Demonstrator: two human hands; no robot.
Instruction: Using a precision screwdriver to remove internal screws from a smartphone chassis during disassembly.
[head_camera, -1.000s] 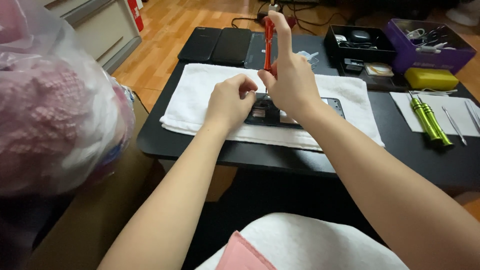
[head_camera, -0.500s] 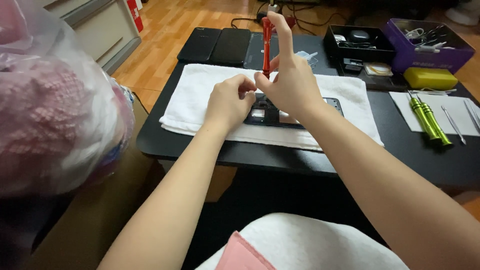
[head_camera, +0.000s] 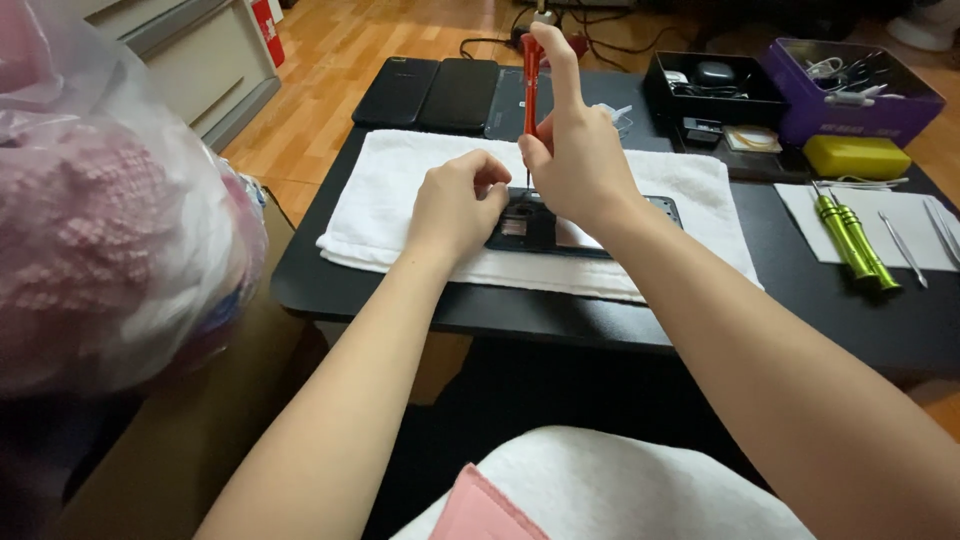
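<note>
Wooden flooring is showing beyond a low black table (head_camera: 420, 300) in the head view, and a white towel (head_camera: 400, 200) is lying spread across the table's middle. On the towel, an opened black phone (head_camera: 590, 235) is resting with its insides facing up; it is sitting under both hands, partly hidden by them.

The right hand (head_camera: 575, 165) is gripping a red screwdriver (head_camera: 530, 75) upright, its fingers wrapped round the handle and the index finger stretching up along the shaft. The thin tip is pointing down at the near-left end of the opened black phone, though contact with it is too small to tell. The left hand (head_camera: 455, 205) is curled into a loose fist, pressing down on the left edge of that phone; whether it is pinching anything is hidden.

Behind the towel, two dark phones (head_camera: 430, 90) are lying flat side by side. To the right of the towel, two green screwdrivers (head_camera: 855, 240) are lying on a white sheet (head_camera: 800, 215), with slim metal tools just beside them. Farther back from that sheet, a yellow box (head_camera: 855, 155), a purple tray (head_camera: 850, 105) of small parts and a black tray (head_camera: 715, 95) are standing. Left of the table, a clear bag of pink fabric (head_camera: 100, 230) is filling the edge of the picture.
</note>
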